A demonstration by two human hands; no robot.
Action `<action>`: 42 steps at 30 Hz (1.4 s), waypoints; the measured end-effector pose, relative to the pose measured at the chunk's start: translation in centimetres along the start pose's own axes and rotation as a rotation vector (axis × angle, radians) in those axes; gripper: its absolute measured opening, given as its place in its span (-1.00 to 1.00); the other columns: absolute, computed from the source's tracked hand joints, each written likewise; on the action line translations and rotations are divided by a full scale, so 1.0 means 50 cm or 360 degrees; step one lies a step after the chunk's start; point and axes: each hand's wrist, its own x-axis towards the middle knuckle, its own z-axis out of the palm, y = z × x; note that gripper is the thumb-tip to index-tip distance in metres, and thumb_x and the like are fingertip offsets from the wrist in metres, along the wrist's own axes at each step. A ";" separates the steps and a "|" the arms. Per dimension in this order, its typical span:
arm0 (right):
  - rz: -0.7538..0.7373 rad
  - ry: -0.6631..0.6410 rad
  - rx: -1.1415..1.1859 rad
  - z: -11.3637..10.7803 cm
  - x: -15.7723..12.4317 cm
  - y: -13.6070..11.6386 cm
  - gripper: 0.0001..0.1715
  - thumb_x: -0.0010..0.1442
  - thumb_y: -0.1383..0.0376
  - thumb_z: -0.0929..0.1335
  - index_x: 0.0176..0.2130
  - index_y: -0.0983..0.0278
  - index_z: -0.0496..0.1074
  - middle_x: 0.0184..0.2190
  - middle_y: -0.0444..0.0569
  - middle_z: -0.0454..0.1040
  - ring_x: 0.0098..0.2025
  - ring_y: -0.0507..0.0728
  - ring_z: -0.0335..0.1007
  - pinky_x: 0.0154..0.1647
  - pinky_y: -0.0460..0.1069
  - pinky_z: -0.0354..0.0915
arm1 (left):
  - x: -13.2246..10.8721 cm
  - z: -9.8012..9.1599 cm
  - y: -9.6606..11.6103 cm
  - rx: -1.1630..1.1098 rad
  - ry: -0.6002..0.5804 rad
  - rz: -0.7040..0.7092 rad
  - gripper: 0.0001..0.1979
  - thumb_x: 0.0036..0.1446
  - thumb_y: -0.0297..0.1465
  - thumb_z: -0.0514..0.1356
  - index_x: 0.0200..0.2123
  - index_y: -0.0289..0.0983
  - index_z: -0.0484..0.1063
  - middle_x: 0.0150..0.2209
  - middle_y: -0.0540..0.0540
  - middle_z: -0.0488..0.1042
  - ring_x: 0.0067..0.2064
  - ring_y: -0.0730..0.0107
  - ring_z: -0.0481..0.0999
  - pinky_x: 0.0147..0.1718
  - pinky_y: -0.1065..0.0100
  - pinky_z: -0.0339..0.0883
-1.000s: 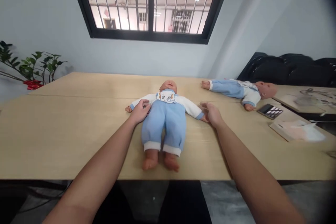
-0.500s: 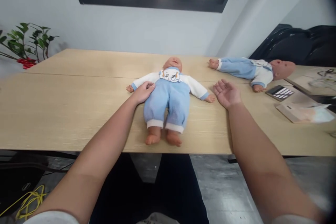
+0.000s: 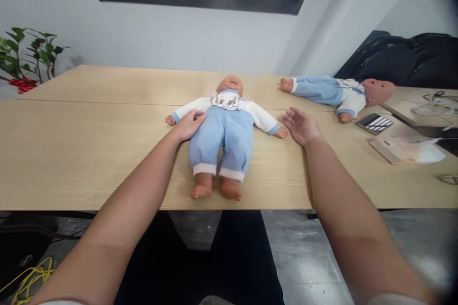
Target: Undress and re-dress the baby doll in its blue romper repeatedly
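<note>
A baby doll (image 3: 222, 136) in a blue and white outfit lies on its back on the wooden table, feet toward me and arms spread. My left hand (image 3: 191, 125) rests against the doll's side at the waist, fingers laid flat on the blue cloth and not wrapped round it. Beside the doll's outstretched hand on the right, my right hand (image 3: 302, 126) lies palm up with loosely curled fingers and nothing in it. A second, similar doll (image 3: 324, 92) lies on its back farther right, its head pointing right.
At the right are a dark card with white stripes (image 3: 374, 124), an opened tissue pack (image 3: 406, 148) and some cables (image 3: 436, 105). Black chairs (image 3: 400, 59) stand behind. A plant (image 3: 30, 57) is at the far left. The table's front edge (image 3: 286, 208) runs before my legs.
The view has turned slightly to the right, so everything sits a bit farther left in the picture. Both hands and the dolls keep nearly the same places on the table.
</note>
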 end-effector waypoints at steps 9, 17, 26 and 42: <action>-0.0003 0.0008 -0.0093 0.017 -0.012 0.000 -0.90 0.33 0.31 0.35 -0.20 0.25 0.51 -0.36 -0.07 0.56 -0.32 0.06 0.52 -0.14 -0.04 0.50 | 0.000 -0.001 0.003 0.0018 0.0007 -0.0004 -0.49 0.33 0.00 0.12 0.09 -0.28 0.43 0.13 -0.22 0.57 0.13 0.11 0.52 0.18 0.14 0.34; -0.0012 -0.0009 -0.0208 0.014 -0.005 0.005 -0.92 0.31 0.31 0.38 -0.18 0.24 0.51 -0.37 -0.10 0.56 -0.37 0.05 0.51 -0.24 -0.03 0.51 | 0.001 -0.001 0.002 0.0012 -0.0006 0.0002 -0.49 0.32 0.00 0.12 0.08 -0.28 0.44 0.12 -0.21 0.57 0.13 0.11 0.52 0.18 0.14 0.33; -0.0040 -0.0009 -0.0392 0.034 -0.013 0.012 -0.96 0.27 0.35 0.41 -0.22 0.24 0.51 -0.35 -0.05 0.59 -0.38 0.07 0.51 -0.42 -0.08 0.45 | 0.004 -0.004 -0.004 0.0032 -0.0005 0.0011 -0.49 0.32 0.01 0.13 0.09 -0.27 0.45 0.14 -0.19 0.56 0.15 0.12 0.51 0.22 0.14 0.31; -0.1376 -0.2154 -0.1210 0.400 -0.391 0.014 -0.39 0.30 0.08 0.42 0.31 0.02 0.45 0.33 -0.22 0.45 0.39 0.30 0.33 0.51 0.17 0.13 | -0.006 0.002 0.028 0.0066 0.0055 -0.0022 -0.56 0.35 -0.06 0.12 0.08 -0.26 0.44 0.13 -0.19 0.56 0.17 0.05 0.48 0.23 0.10 0.29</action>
